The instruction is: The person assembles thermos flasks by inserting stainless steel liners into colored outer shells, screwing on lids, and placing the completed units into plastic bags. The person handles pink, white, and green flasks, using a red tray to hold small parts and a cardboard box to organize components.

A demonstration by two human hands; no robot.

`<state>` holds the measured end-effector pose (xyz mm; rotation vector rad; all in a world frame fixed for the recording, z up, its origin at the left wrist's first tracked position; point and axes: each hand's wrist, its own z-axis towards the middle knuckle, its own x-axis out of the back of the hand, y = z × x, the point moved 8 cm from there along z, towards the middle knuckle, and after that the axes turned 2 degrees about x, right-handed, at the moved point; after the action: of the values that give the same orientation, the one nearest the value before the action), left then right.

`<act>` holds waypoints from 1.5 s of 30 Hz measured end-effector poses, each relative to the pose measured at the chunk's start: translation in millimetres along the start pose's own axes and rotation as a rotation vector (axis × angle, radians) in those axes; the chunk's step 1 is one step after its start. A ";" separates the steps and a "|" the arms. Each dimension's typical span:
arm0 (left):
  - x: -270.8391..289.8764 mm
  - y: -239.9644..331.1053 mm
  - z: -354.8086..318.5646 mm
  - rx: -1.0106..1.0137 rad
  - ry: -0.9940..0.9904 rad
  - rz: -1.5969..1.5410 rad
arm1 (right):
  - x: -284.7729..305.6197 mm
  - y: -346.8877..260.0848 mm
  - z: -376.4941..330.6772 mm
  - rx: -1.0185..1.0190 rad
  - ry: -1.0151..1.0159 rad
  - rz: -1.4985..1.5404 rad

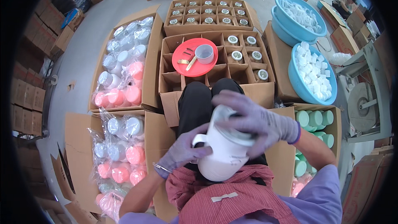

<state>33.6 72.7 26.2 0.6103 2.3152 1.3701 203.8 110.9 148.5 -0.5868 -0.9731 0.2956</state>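
Note:
A white jug (222, 157) with a side handle (200, 140) is held tilted above my lap. My left hand (182, 151), in a purple-grey glove, is closed on it at the handle. The gloved right hand (261, 120) wraps round the jug's upper end, its fingers slightly smeared by motion. A pale grey-blue rim (242, 137) shows below those fingers; I cannot tell whether it is a separate lid. Beyond my knees, a red round tray (184, 49) rests on a divided carton, holding a clear plastic cup (204, 54), a yellowish strip (191, 63) and small dark pieces.
The divided carton (215, 89) holds several lidded jars; another full one (209, 29) stands behind it. Cartons of bagged pink and white pieces (124, 74) line the left. Right are blue basins with white rings (298, 16) and white caps (311, 70), plus green cups (315, 118).

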 end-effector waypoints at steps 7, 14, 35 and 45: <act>-58.3 31.3 -24.6 -0.250 0.381 0.479 | -16.1 11.2 -20.5 -0.470 0.065 0.110; -36.1 18.8 -29.0 -0.001 0.113 0.308 | -9.7 -3.7 -7.0 -0.403 0.158 0.073; 80.3 -71.9 -56.2 -0.172 -0.007 -0.977 | 166.2 171.5 -470.9 -1.619 0.283 -1.037; 7.7 -1.3 -3.0 -0.289 0.480 -1.439 | 72.9 45.3 -98.4 -0.518 0.738 -0.486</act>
<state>25.4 74.2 25.7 -1.3537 1.8793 1.0084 326.9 150.2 130.1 -0.8218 -0.4318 -0.5967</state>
